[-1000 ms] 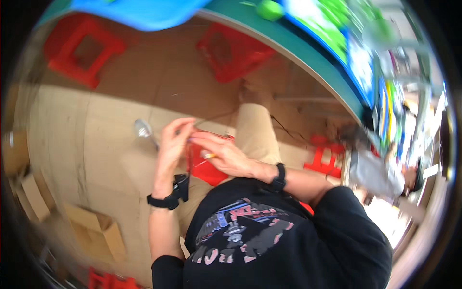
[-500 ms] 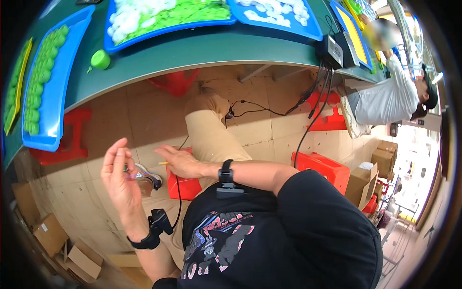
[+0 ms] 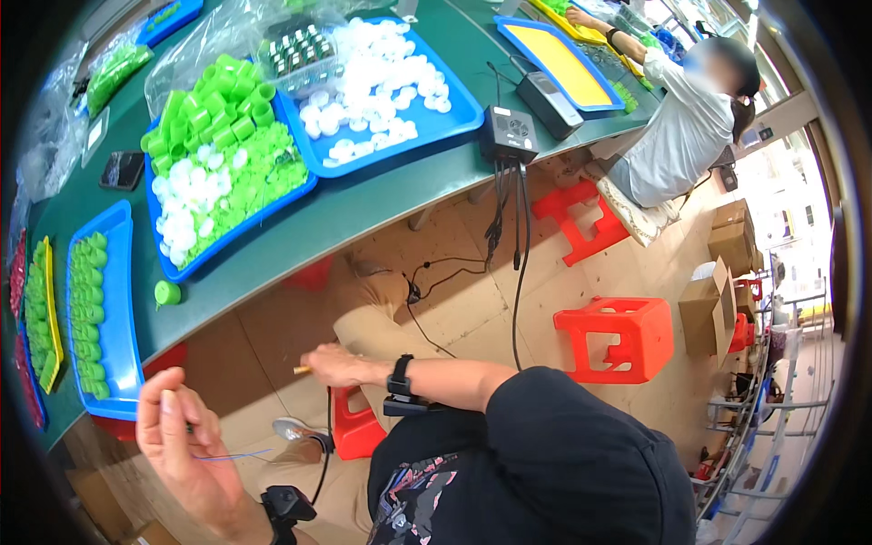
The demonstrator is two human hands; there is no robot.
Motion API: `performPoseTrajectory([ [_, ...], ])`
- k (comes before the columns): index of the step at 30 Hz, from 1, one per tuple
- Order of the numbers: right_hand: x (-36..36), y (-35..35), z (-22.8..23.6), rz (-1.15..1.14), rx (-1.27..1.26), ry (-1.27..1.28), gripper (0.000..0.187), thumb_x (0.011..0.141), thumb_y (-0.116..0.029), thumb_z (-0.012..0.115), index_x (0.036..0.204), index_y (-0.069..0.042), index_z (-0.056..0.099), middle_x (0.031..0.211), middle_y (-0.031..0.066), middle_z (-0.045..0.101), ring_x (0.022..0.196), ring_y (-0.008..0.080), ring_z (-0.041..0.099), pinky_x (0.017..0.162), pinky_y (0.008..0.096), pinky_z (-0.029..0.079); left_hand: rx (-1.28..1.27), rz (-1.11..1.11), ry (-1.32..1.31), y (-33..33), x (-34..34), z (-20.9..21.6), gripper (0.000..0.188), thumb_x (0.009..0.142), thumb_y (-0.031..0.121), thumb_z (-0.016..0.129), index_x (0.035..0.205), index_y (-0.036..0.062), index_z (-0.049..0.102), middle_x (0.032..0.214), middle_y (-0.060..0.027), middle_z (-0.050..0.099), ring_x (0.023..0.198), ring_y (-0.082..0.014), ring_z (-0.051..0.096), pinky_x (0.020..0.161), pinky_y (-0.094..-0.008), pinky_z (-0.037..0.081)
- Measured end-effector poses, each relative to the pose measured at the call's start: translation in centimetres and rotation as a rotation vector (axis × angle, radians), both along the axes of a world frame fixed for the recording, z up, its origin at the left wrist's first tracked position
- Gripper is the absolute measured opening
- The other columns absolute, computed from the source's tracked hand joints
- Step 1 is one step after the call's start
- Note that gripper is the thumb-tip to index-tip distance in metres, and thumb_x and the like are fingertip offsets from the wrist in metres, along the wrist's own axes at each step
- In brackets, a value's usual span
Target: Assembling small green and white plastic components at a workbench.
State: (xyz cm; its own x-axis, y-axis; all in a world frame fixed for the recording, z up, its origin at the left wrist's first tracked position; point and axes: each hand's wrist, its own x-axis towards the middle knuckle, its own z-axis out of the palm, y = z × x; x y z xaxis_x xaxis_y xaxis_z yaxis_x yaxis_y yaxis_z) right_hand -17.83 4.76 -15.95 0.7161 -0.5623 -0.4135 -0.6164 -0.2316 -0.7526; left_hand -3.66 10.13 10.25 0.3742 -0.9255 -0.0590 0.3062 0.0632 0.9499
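Observation:
My left hand [image 3: 186, 436] is raised at the lower left, its fingers bent in toward the thumb. Between them is a small dark green piece, mostly hidden, from which thin blue wires [image 3: 234, 456] stick out to the right. My right hand [image 3: 336, 365] is closed beyond my lap, around a thin yellowish stick [image 3: 302, 370] whose end pokes out to the left; the rest is covered. Nearest my left hand on the table is a blue tray [image 3: 116, 331] with rows of green cups [image 3: 88, 309]. A single green cup [image 3: 167, 292] stands beside it.
Blue trays of green cups [image 3: 227, 100] and white caps [image 3: 391, 91] cover the green table [image 3: 381, 202]. A black box [image 3: 509, 134] with hanging cables is at its edge. Red stools [image 3: 627, 336] and cartons [image 3: 708, 309] stand on the floor. A co-worker [image 3: 690, 127] sits at right.
The view has swung up, so more of the table shows. My right hand's fingers have gone from spread to curled around the stick. My left hand still holds the wired piece.

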Motion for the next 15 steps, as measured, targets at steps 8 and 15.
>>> performPoseTrajectory([
  [8, -8.2, -9.3, 11.7, -1.195, -0.576, -1.103, 0.009, 0.098, -0.011, 0.049, 0.104, -0.006, 0.054, 0.08, 0.0028, 0.053, 0.064, 0.0078, 0.047, 0.056, 0.0237, 0.04, 0.06, -0.026, -0.025, -1.0, -1.8, -1.1, 0.017, 0.094, 0.009, 0.053, 0.104, -0.0023, 0.06, 0.068, 0.0002, 0.048, 0.051, -0.0032, 0.038, 0.044, -0.0174, 0.026],
  [15, -16.8, -13.5, 15.7, -1.502, -0.609, -1.363, 0.029, 0.1, -0.014, 0.043, 0.126, -0.003, 0.045, 0.119, 0.0079, 0.052, 0.105, 0.0128, 0.052, 0.08, 0.0253, 0.045, 0.151, -0.086, -0.049, -0.5, -1.7, -2.9, 0.016, 0.095, 0.012, 0.055, 0.104, 0.0, 0.061, 0.067, 0.0006, 0.048, 0.05, -0.0034, 0.039, 0.042, -0.0169, 0.028],
])
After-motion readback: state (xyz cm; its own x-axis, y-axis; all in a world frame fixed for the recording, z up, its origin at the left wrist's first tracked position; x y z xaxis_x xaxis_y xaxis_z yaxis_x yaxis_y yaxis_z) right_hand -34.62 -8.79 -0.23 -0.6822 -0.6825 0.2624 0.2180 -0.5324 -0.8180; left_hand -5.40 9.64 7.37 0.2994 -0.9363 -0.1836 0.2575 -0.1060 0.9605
